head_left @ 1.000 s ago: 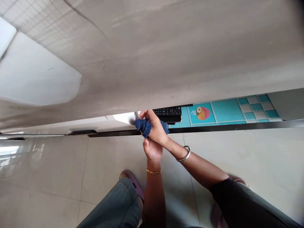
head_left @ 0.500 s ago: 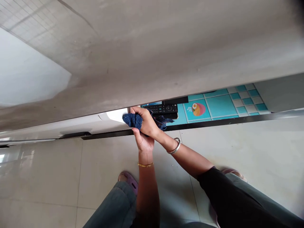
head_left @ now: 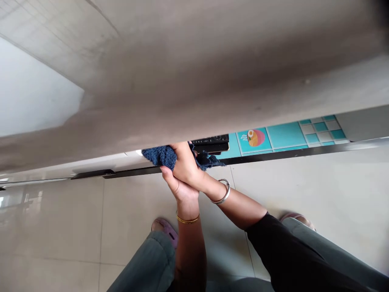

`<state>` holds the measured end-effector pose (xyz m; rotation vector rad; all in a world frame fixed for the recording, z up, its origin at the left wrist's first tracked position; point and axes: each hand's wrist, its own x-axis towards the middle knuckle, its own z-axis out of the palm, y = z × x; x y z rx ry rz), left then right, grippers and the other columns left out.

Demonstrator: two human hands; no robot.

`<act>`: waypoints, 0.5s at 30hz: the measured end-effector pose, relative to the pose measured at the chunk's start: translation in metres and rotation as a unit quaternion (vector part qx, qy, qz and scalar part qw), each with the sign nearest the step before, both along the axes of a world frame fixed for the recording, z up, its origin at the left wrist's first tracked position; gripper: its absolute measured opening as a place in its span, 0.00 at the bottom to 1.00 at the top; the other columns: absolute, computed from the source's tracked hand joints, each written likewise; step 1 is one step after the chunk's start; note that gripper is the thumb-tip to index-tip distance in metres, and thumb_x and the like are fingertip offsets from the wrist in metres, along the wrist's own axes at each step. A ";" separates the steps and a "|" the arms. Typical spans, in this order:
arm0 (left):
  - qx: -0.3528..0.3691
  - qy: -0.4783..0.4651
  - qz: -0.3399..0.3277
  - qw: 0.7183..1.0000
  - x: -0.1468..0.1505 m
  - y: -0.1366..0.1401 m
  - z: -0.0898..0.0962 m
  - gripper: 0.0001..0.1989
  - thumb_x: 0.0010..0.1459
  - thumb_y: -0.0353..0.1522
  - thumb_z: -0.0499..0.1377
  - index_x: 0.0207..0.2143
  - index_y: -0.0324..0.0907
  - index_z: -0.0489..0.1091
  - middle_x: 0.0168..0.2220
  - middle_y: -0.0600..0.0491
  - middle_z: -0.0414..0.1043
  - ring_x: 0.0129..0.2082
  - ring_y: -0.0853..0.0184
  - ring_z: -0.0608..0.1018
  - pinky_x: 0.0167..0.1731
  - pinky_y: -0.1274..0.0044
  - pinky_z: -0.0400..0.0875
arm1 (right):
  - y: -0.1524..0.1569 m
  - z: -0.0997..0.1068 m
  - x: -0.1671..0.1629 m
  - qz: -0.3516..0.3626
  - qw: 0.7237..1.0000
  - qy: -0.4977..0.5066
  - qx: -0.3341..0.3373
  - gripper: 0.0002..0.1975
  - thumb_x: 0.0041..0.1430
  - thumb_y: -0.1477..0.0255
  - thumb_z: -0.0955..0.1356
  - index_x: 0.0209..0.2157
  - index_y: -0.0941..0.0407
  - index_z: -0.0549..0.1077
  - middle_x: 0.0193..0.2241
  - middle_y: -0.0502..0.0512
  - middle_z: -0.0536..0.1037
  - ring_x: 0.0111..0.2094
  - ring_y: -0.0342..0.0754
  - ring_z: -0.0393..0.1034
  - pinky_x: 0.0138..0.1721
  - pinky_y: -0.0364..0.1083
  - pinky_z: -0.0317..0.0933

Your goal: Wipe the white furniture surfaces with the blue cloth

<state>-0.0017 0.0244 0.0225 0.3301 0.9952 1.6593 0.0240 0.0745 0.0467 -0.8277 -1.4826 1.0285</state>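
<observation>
A navy blue cloth (head_left: 159,156) with a fuzzy texture is bunched between my two hands. My right hand (head_left: 186,165), with a silver bangle on its wrist, closes over the cloth from above. Beneath it, palm up, my left hand (head_left: 181,190) presses against the right hand and the cloth, its thumb on the cloth's lower edge. The left hand's fingers are mostly hidden. A ragged end of the cloth hangs out to the right of my right hand. Both hands are at the lower edge of a large pale grey panel (head_left: 170,81).
Under the panel, a ledge lined with a turquoise tile-patterned sheet (head_left: 287,135) runs to the right. A black remote control (head_left: 212,140) lies there, partly hidden. A black strip (head_left: 261,157) borders the ledge. Below are the tiled floor (head_left: 136,211) and my feet in mauve slippers (head_left: 170,233).
Both hands have shifted slightly left and down with the cloth. More of the remote is covered by the panel's edge, and the view has tilted a little.
</observation>
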 end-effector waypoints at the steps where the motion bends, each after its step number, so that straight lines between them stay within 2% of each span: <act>1: -0.005 -0.009 -0.010 1.000 0.000 0.000 0.000 0.38 0.52 0.63 0.57 0.56 0.50 0.75 0.55 0.48 0.77 0.56 0.52 0.79 0.50 0.64 0.78 | 0.000 -0.001 0.001 0.008 1.000 -0.014 0.003 0.06 0.54 0.78 0.62 0.32 0.54 0.66 0.33 0.50 0.71 0.37 0.45 0.64 0.42 0.46 0.64; 6: -0.019 -0.031 -0.032 0.999 0.006 0.000 -0.005 0.39 0.54 0.63 0.53 0.54 0.47 0.75 0.52 0.45 0.78 0.53 0.53 0.79 0.49 0.63 0.77 | 0.002 -0.011 0.007 0.048 0.996 -0.070 0.016 0.09 0.53 0.79 0.63 0.36 0.55 0.69 0.35 0.52 0.74 0.36 0.46 0.66 0.39 0.44 0.62; 10: -0.032 -0.011 -0.017 0.999 0.007 0.000 -0.005 0.40 0.54 0.64 0.51 0.53 0.45 0.76 0.49 0.44 0.78 0.50 0.54 0.80 0.48 0.63 0.76 | -0.001 -0.018 0.005 0.030 0.994 -0.107 0.022 0.14 0.52 0.78 0.63 0.41 0.54 0.72 0.37 0.52 0.75 0.34 0.45 0.67 0.36 0.44 0.59; 15: -0.039 -0.016 0.008 0.999 0.006 0.002 -0.007 0.38 0.57 0.62 0.50 0.52 0.45 0.76 0.46 0.46 0.79 0.45 0.57 0.81 0.46 0.66 0.76 | -0.006 -0.017 0.002 0.011 0.987 -0.163 0.000 0.20 0.52 0.76 0.66 0.48 0.53 0.73 0.42 0.53 0.76 0.38 0.48 0.70 0.42 0.45 0.62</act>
